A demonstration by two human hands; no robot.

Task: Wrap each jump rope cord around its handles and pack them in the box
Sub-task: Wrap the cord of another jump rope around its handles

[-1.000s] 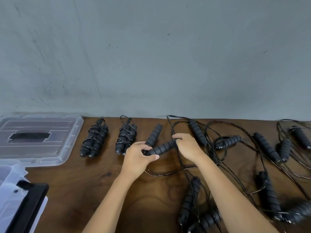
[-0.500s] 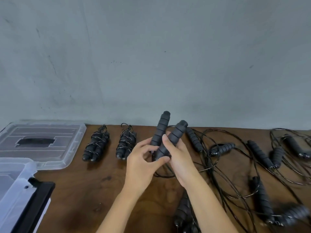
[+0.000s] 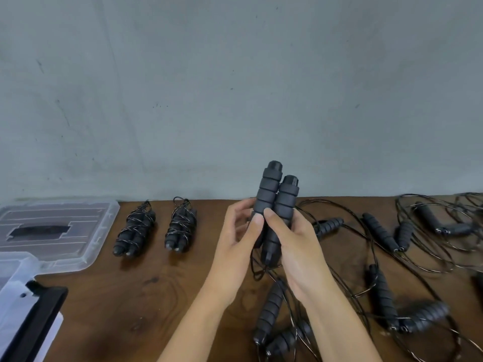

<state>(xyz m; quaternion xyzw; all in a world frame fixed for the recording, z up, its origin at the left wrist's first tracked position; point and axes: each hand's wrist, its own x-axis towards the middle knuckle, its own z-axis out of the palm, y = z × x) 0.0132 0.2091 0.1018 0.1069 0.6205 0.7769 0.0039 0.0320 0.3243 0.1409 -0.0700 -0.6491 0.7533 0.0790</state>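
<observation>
At far left on the bench (image 3: 130, 296) sits a clear plastic box (image 3: 15, 278), contents unseen, beside its flat lid (image 3: 86, 246). Both hands, left (image 3: 235, 246) and right (image 3: 295, 246), grip two ribbed foam handles (image 3: 274, 205) upright over the bench, thin cord (image 3: 257, 270) hanging.

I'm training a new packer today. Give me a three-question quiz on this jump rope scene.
1. True or false: the pair of handles held upright already has cord wound round it.
2. How many wrapped bundles lie on the table?
3. Which holds the handles: A) left hand only, B) right hand only, C) both?

Key: 1 false; 2 two, the left bundle and the right bundle; 3 C.
</observation>
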